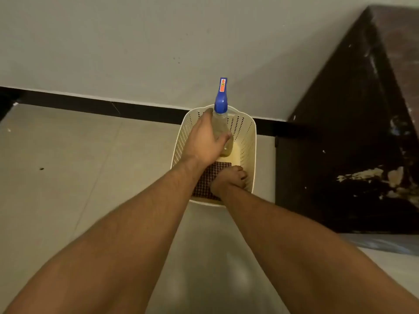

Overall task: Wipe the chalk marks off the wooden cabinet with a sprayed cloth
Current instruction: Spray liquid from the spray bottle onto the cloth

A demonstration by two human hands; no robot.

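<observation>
A cream perforated plastic basket (pixel 248 141) stands on the floor by the wall. My left hand (pixel 204 138) grips a clear spray bottle (pixel 223 132) with a blue trigger head and yellowish liquid, upright over the basket. My right hand (pixel 229 180) reaches into the basket's near end, fingers curled on a dark red waffle-textured cloth (pixel 208 180) lying on its bottom. The dark wooden cabinet (pixel 351 143) stands to the right, its side smeared with whitish chalk marks (pixel 371 175).
A pale wall with a black skirting strip (pixel 102 105) runs behind the basket. Grey floor tiles (pixel 79 166) spread to the left and towards me. The cabinet's corner is close to the basket's right side.
</observation>
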